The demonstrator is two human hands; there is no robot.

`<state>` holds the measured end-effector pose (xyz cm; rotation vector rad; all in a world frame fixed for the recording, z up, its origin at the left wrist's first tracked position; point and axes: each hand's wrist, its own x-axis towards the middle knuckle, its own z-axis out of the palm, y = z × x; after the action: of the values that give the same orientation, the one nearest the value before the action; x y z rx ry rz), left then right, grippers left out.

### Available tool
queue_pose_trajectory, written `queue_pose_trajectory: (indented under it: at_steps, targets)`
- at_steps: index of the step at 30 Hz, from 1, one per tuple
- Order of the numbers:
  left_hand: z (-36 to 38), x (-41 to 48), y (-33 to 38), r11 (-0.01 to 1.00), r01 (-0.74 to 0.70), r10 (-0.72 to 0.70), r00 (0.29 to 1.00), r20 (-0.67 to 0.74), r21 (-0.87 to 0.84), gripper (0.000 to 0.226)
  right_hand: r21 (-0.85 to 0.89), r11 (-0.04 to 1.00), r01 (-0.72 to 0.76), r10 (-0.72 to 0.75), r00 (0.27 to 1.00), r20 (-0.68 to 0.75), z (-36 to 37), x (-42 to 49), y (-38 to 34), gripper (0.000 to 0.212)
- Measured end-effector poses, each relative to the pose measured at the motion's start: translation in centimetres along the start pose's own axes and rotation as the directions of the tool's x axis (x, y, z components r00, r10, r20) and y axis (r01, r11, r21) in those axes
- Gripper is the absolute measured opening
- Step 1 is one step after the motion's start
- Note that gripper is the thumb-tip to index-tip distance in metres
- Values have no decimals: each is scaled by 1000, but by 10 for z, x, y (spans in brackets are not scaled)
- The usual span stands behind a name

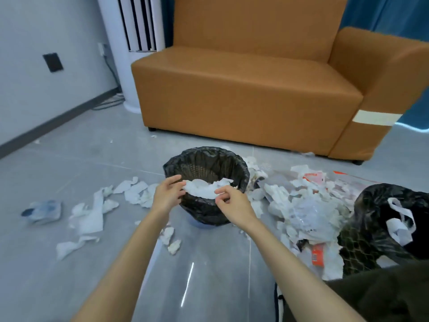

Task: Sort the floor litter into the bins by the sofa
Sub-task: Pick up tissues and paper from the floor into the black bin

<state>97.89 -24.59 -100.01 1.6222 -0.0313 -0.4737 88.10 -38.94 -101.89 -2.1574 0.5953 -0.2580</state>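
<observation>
crumpled white tissue (202, 189) over the near rim of a black-lined wicker bin (205, 151)

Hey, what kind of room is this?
Likely a living room or lounge: an orange sofa, a tall white air conditioner beside it, and a lined waste bin among paper litter.

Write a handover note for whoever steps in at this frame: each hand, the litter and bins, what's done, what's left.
Left hand and right hand each pinch an end of a white tissue wad over the centre bin.
Second bin, to the right, already holds some white litter.
Left to do: drop the wad; tissue scraps lie left of the centre bin, a mixed pile between the bins, a bluish crumpled item far left.
</observation>
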Motion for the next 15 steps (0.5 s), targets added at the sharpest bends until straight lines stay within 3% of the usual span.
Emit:
queue_pose_trajectory:
  at_steps: [5, 10, 15]
  targets:
    - [-50, 10, -32, 995, 92, -95, 987, -127, -30, 29, -16, 1000, 22, -19, 981, 191, 65, 1, -8, 23]
    - [-77, 20, -74, 981, 196, -193, 966, -171, 1, 30, -112, 993, -35, 71, 939, 335, 118, 5, 5, 27]
    - [-89, 24, -132, 890, 190, -111, 972, -207, 415, 37, -282, 959, -17, 135, 904, 406, 164, 10, 31, 41]
